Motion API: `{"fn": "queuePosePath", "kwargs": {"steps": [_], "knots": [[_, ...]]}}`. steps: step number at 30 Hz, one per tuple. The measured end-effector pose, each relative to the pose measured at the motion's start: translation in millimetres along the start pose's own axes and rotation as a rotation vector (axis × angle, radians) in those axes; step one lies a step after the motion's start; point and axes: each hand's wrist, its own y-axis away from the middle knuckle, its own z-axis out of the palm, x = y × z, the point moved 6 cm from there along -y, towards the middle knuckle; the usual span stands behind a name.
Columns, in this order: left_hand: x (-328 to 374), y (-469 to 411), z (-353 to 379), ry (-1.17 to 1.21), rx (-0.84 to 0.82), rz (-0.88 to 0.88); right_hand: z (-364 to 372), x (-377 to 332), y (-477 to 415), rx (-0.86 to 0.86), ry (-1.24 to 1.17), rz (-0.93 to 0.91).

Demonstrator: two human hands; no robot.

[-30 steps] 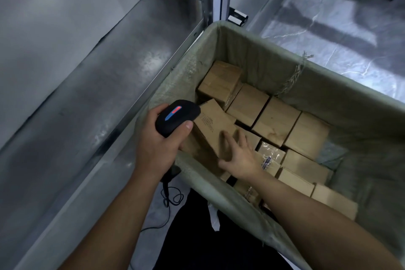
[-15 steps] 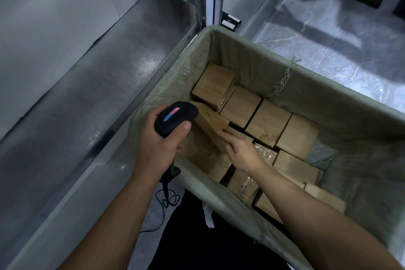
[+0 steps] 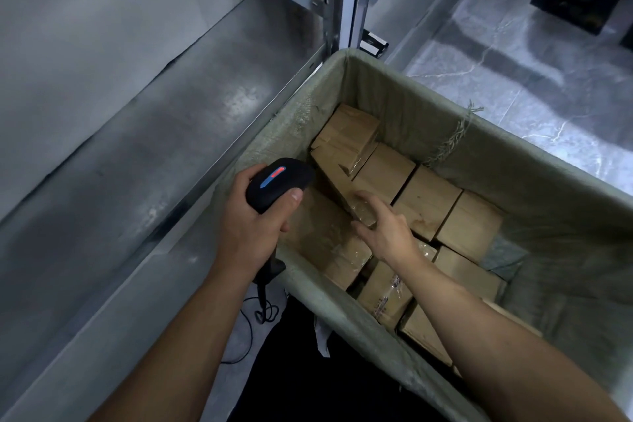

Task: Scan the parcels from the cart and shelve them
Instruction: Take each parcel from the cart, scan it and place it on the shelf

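Tilted parcel point(image 3: 337, 187) seemingly within grip of right hand point(image 3: 387, 233).

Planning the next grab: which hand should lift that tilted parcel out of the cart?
Right. The right hand grips the tilted parcel; the left hand is full with the scanner.

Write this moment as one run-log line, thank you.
left hand: holds scanner | right hand: grips tilted parcel in cart | shelved: not yet
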Motion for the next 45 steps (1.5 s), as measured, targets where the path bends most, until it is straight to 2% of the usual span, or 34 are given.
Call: {"fn": "queuePosePath", "kwargs": {"steps": [5, 9, 13, 21, 25, 31, 36, 41, 45], "knots": [[1, 0, -1, 0.0, -0.005, 0.002, -3, 10, 5, 0.058, -0.334, 0.129], [-2, 1, -2, 0.004, -0.006, -0.004, 11, 28, 7, 0.024, -0.611, 0.265], [-4, 4, -4, 0.012, -0.007, -0.009, 20, 40, 8, 0.009, -0.589, 0.349], [-1, 9, -10, -0.036, 0.005, 0.013, 23, 50, 5, 0.003, -0.339, 0.407], [-1, 12, -13, -0.043, 0.018, 0.026, 18, 46, 9, -0.006, -0.296, 0.384], [2, 28, -13, -0.027, 0.041, 0.045, 15, 52, 22, 0.021, -0.517, 0.352], [9, 46, -9, -0.05, 0.065, 0.082, 4, 62, 22, 0.015, -0.623, 0.222], [22, 69, -8, -0.053, 0.098, 0.136, -30, 27, 33, 0.092, -0.664, 0.046], [32, 88, -14, -0.095, 0.125, 0.173, -48, 5, 41, 0.14, -0.642, -0.009]]}}
